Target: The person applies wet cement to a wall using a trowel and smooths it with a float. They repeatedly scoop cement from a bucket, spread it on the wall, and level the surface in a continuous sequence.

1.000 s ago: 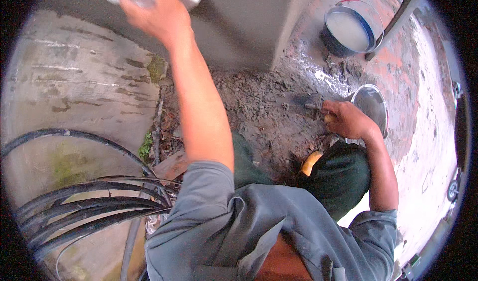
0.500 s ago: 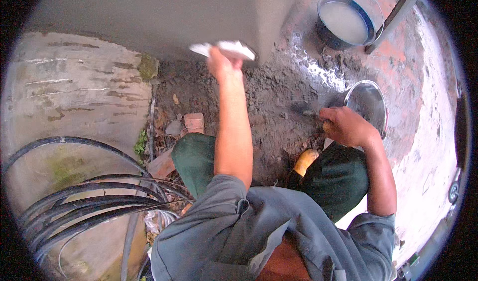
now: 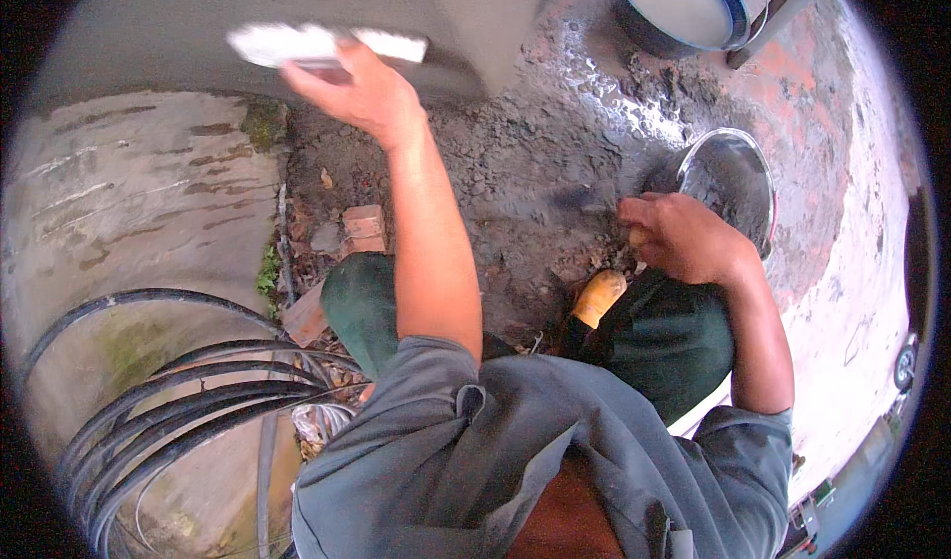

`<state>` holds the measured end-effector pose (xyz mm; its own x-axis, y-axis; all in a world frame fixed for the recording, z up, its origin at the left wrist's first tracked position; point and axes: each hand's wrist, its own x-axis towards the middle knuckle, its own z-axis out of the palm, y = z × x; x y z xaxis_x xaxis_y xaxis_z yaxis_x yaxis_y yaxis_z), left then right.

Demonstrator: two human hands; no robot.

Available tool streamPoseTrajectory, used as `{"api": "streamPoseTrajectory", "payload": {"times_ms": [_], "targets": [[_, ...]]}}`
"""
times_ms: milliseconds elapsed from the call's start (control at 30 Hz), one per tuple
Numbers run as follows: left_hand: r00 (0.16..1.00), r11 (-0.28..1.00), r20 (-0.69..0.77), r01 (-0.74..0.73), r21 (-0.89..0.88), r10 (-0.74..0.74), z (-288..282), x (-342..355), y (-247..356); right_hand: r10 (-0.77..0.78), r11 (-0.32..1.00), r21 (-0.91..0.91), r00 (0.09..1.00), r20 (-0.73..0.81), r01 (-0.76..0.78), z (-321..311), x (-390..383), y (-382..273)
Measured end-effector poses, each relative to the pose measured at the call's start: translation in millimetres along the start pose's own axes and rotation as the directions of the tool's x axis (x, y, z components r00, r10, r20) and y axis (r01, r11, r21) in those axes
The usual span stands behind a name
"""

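My left hand (image 3: 371, 99) is closed round a long white plastering float (image 3: 282, 46), blurred by motion. The float lies against the smooth, wet grey plaster (image 3: 168, 34) at the top left. Lower on the right, my right hand (image 3: 688, 237) grips a trowel by its handle. The trowel's dark blade (image 3: 582, 200) points left over the muddy ground and is smeared, so its edges are hard to make out. Just beyond that hand stands a metal bucket (image 3: 733, 178) with grey mortar inside.
A dark bucket (image 3: 679, 9) of cloudy water stands at the far right beside a dark bar (image 3: 778, 14). Black hoses (image 3: 188, 391) curl at the left before a stained concrete slab (image 3: 149, 173). A brick (image 3: 364, 227) lies near my left knee; a yellow shoe tip (image 3: 599, 297) shows below.
My left hand has swept the float leftward and up the picture along the plaster. My right hand stays near the mortar bucket with the trowel. The whole view has shifted slightly.
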<state>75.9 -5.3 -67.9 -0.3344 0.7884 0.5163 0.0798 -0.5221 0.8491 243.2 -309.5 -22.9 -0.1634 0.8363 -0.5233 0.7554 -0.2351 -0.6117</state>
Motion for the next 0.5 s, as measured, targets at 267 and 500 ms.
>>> {"api": "streamPoseTrajectory", "payload": {"times_ms": [267,500], "targets": [[0.214,0.081,0.353,0.931,-0.355,-0.911,-53,-133,-190,-0.038,0.999,-0.025,0.999,0.002,0.038,4,-13,12],[0.227,0.105,0.298,0.921,-0.375,-0.927,-47,-126,-190,-0.069,0.997,0.035,0.997,-0.018,0.070,0,-4,6]]}}
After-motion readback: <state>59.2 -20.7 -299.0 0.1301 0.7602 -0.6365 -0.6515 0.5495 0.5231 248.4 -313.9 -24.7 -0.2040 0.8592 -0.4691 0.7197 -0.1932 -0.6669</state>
